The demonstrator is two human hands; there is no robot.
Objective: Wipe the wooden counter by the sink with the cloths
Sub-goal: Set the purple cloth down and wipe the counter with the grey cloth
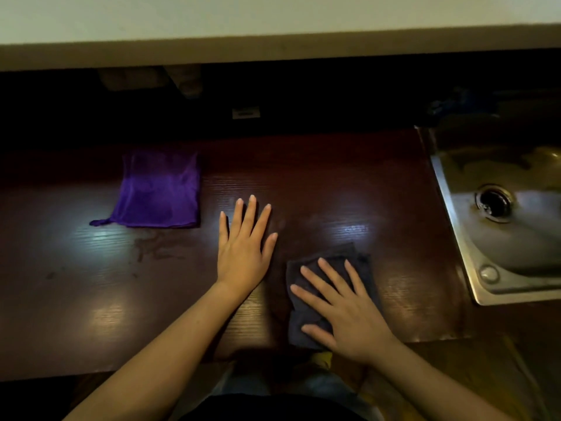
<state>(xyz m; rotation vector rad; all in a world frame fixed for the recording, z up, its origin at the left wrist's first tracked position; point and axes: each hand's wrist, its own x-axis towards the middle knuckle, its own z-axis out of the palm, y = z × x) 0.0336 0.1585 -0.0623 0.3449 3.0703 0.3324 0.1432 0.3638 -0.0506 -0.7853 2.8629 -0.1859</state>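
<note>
The dark wooden counter (349, 192) runs across the view. A dark grey cloth (306, 317) lies folded near the counter's front edge, and my right hand (346, 311) presses flat on it with fingers spread. My left hand (246, 238) rests flat on the bare wood just left of that cloth, fingers apart, holding nothing. A purple cloth (158, 189) lies flat farther back on the left, untouched by either hand. Wet smears (151, 247) show on the wood in front of the purple cloth.
A steel sink (473, 247) with a round drain (494, 205) is set into the counter on the right. A pale shelf or cabinet edge (273, 47) overhangs the dark back of the counter. Dim objects sit in the shadow behind.
</note>
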